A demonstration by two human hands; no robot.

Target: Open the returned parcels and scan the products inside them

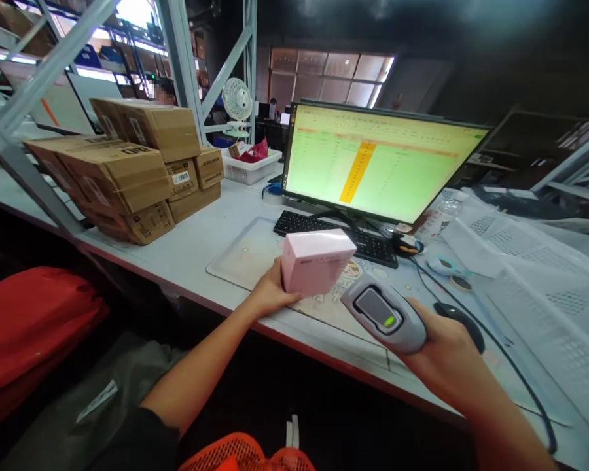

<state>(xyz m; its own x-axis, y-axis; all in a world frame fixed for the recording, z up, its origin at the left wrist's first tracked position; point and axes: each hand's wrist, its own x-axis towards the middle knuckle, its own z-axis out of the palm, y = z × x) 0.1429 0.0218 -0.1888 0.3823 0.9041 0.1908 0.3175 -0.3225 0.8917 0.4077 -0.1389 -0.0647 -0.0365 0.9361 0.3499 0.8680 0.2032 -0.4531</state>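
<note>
My left hand (269,291) grips a small pink box (317,260) and holds it just above the desk's front edge. My right hand (444,353) is wrapped round a grey handheld barcode scanner (385,314) whose green light is lit. The scanner's head points left toward the pink box, a short gap away. Below both lies a pale desk mat (248,255) with cartoon figures on it.
A monitor (377,160) with a green spreadsheet stands behind a black keyboard (341,235). Stacked brown cartons (127,173) sit at the left, a white basket (252,167) behind them. A black mouse (464,320), white perforated sheets (544,275), a red bag (29,320) and an orange basket (240,454) surround me.
</note>
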